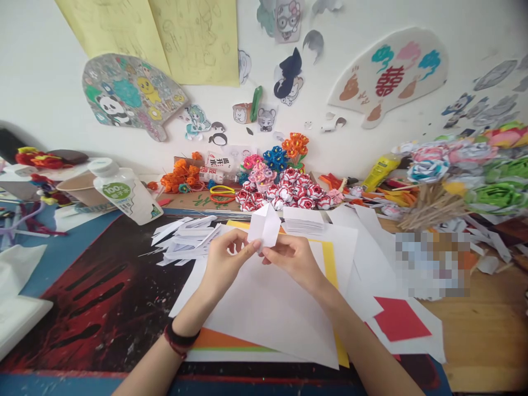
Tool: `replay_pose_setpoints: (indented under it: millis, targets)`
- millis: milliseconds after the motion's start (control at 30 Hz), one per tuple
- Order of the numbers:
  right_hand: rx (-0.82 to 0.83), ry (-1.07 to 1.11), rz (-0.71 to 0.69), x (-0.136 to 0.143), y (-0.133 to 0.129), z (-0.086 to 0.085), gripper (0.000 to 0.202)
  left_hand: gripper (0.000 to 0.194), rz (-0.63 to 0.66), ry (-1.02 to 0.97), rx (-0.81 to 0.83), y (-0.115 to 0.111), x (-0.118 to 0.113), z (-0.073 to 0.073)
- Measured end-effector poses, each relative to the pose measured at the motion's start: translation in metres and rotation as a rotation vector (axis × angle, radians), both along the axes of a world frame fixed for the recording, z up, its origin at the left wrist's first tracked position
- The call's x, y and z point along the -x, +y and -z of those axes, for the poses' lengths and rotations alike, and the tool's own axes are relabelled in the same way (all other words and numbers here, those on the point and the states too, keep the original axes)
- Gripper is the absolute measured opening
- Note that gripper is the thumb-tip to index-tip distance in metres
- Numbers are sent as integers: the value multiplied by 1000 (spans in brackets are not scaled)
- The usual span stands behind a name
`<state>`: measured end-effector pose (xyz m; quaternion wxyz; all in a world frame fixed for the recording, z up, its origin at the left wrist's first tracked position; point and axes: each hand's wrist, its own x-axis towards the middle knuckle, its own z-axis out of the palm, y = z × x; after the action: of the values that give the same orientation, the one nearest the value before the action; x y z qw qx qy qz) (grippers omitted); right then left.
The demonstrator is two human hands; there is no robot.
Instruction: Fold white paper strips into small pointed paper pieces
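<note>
Folded paper [266, 226], one: lower end pinched by left hand [229, 256] and right hand [292, 261], sheet [272, 313] beneath grip; best creased with edges aligned.

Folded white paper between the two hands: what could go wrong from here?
The folded white paper is pinched only near its lower edge by the left hand and right hand, so it might slip or crease unevenly. The left hand is also close to the loose pile of white paper pieces and could knock some astray.
</note>
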<state>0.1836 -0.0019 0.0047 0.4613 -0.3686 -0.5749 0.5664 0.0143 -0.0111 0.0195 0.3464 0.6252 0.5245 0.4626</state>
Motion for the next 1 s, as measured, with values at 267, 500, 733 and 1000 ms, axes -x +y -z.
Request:
replay_pose_setpoints:
  millis: [267,500,733,1000]
  targets:
    - [47,-5,-21,-1,1,-4,26,25,112,-59,79,3,4,2]
    - [52,-10,5,-6,4,-6,24,22,78,17,43,2,4,-4]
    - [22,-44,-24,-10,5,-6,24,23,70,32,91,2,2,-4]
    - [36,-52,-59,-11,6,-4,27,24,63,61,104,0,4,-4]
